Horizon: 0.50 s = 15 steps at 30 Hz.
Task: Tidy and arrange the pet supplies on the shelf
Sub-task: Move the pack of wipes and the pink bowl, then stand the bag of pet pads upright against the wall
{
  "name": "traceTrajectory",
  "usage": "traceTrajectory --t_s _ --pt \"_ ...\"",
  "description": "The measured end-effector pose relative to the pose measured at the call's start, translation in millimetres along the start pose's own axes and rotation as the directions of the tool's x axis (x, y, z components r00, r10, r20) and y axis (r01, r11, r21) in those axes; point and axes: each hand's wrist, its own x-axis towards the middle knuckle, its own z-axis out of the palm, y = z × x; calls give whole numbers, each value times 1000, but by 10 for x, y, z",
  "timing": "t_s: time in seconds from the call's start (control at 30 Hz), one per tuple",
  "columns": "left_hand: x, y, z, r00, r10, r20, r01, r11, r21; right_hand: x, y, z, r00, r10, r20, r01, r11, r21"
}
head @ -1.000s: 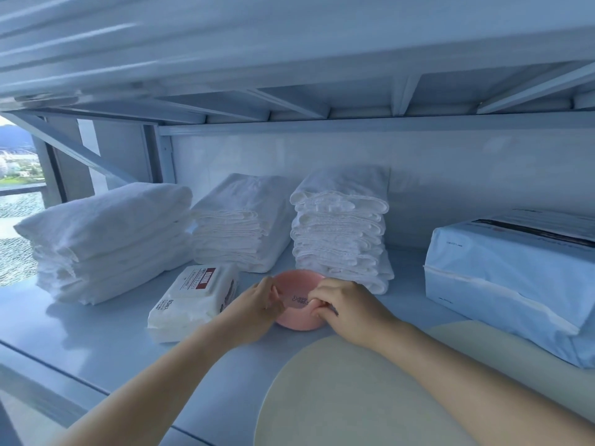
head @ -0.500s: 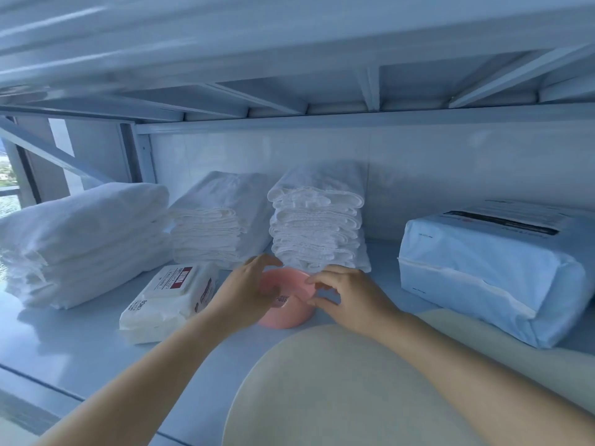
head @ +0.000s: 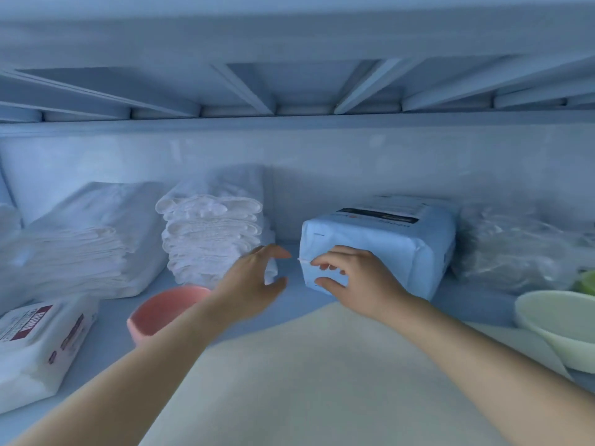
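Note:
On the shelf (head: 109,349) a pink bowl (head: 161,312) stands at the lower left, partly hidden by my left forearm. My left hand (head: 254,278) hovers open above the shelf, between the bowl and a light blue wrapped package (head: 396,249), and holds nothing. My right hand (head: 354,278) is at the package's near left end, with curved fingers and the thumb below them. I cannot tell whether it touches the wrapper. A white wipes pack (head: 38,336) with a dark red label lies at the far left.
A stack of white pads (head: 212,233) and folded white cloths (head: 87,249) line the back left. A clear plastic bag (head: 515,249) sits right of the package, and a pale green bowl (head: 560,326) in front of it. A cream round mat (head: 322,381) lies below my arms. The upper shelf (head: 289,91) hangs low.
Both hands have let go of the pink bowl and moved right toward the blue package. The view has swung right, which brings the plastic bag and green bowl into sight.

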Motion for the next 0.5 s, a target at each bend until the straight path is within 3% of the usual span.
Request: traceTrajectory --t_s 0.23,0.5 --pt "405 399 387 976 211 -51 -211 978 12 -314 341 -480 998 41 -46 -47 991 -124" --pt "743 452 605 984 180 11 -180 979 92 -542 546 -738 989 -24 -144 -13 968 -252"
